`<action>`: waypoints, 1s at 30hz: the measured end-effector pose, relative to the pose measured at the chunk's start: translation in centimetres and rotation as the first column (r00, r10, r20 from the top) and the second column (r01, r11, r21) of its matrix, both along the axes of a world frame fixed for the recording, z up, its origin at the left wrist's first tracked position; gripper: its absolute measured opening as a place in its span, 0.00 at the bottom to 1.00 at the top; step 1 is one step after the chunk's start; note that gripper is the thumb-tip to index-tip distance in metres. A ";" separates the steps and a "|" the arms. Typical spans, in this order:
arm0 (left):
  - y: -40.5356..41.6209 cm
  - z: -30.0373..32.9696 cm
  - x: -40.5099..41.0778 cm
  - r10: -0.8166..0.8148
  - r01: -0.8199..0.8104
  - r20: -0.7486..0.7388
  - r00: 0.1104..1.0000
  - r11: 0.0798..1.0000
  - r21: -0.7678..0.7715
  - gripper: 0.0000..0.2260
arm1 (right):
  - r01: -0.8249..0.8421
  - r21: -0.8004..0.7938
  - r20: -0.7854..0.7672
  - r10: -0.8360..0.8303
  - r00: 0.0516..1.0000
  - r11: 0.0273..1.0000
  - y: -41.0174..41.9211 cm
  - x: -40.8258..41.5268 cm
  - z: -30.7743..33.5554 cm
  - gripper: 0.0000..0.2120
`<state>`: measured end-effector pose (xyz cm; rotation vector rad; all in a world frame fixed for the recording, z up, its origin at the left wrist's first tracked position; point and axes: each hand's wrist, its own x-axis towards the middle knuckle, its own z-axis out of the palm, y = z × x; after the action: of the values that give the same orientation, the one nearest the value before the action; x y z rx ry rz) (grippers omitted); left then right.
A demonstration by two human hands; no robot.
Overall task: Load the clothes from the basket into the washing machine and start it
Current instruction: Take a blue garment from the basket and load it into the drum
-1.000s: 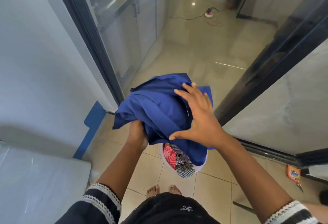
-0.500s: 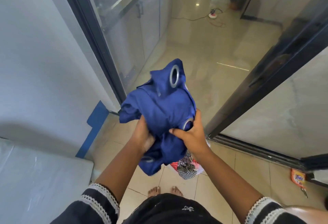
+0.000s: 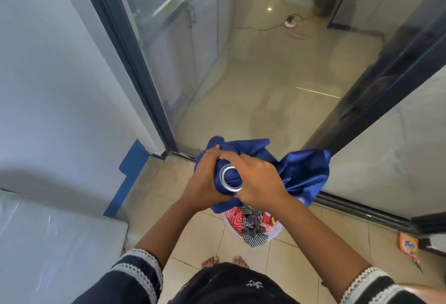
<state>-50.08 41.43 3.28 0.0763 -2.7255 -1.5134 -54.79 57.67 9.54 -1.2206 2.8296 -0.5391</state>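
Blue cloth (image 3: 296, 171): I see it bunched above the basket (image 3: 275, 232), loose end trailing right; metal eyelet (image 3: 229, 181) faces up at me.
Left hand (image 3: 205, 180): fingers curled round the bundle's left side.
Right hand (image 3: 258, 183): knuckles up, clamping the bundle beside the eyelet.
Basket: on the tiled floor (image 3: 169, 183), near the sliding-door track (image 3: 362, 209).
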 end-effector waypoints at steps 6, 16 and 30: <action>0.4 0.6 0.1 0.344 -0.321 -0.078 0.936 0.922 0.215 0.25 | 0.104 -0.378 0.309 0.020 0.951 0.920 1.4 -0.7 1.3 0.40; -0.1 2.9 -1.0 0.458 -0.392 0.173 0.872 0.442 0.807 0.33 | 0.822 -0.011 0.992 -0.097 0.080 0.569 6.4 -2.0 -2.6 0.52; 6.0 1.9 1.2 0.192 -0.503 0.465 0.864 0.365 0.784 0.24 | 0.938 -0.144 0.925 0.379 0.014 0.316 7.9 -1.3 -4.1 0.16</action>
<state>-48.92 47.43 5.16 0.9124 -1.4533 -2.7019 -56.10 65.54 5.40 0.4422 1.2132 -2.0891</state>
